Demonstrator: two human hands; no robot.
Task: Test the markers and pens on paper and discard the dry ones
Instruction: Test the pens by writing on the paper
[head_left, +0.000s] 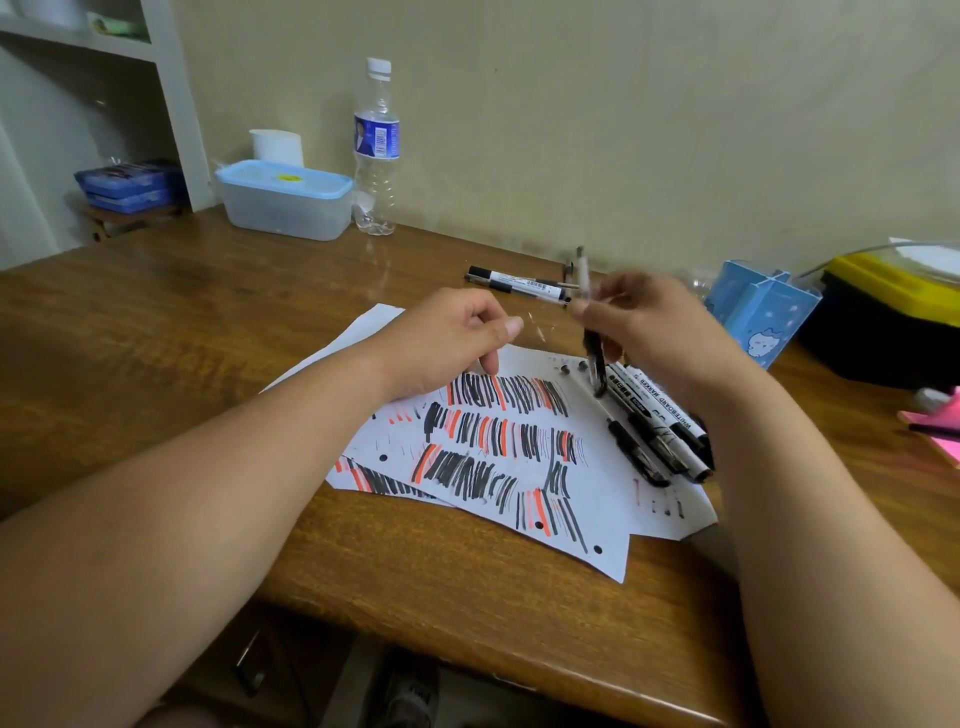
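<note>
The pen (583, 275) stood nearly upright and blurred in the right hand (654, 332), pinched between curled fingers, its dark lower end over the top right corner of the paper (597, 499). Whether its tip touched the sheet could not be told. The left hand (441, 343) held nothing, its loosely bent fingertips resting on the paper's upper edge. Black and red test strokes covered the sheet. A pile of markers (660, 426) lay on its right side, and two more markers (519, 283) lay apart on the bench (208, 322) behind. The step looked like trying this pen; next it needed a clear stroke on bare paper, then sorting.
</note>
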